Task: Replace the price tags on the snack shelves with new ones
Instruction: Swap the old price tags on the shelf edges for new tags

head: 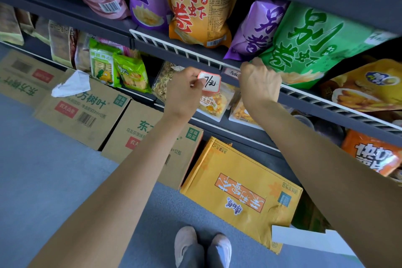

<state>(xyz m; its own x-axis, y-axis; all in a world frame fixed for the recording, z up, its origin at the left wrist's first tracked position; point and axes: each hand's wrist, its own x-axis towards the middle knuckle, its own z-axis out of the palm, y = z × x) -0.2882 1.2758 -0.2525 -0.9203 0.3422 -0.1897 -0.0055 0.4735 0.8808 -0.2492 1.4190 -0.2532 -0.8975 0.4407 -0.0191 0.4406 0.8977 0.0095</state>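
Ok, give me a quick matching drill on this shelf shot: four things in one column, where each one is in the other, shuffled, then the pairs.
Things:
1. price tag
2. green snack bag
3. yellow box
4. crumpled paper

Places:
A. lying on a brown carton
B. on the floor under the shelves
C. pinched in the left hand
D. on the shelf just above the right hand

Pairs: 1-C, 2-D, 3-B, 4-A
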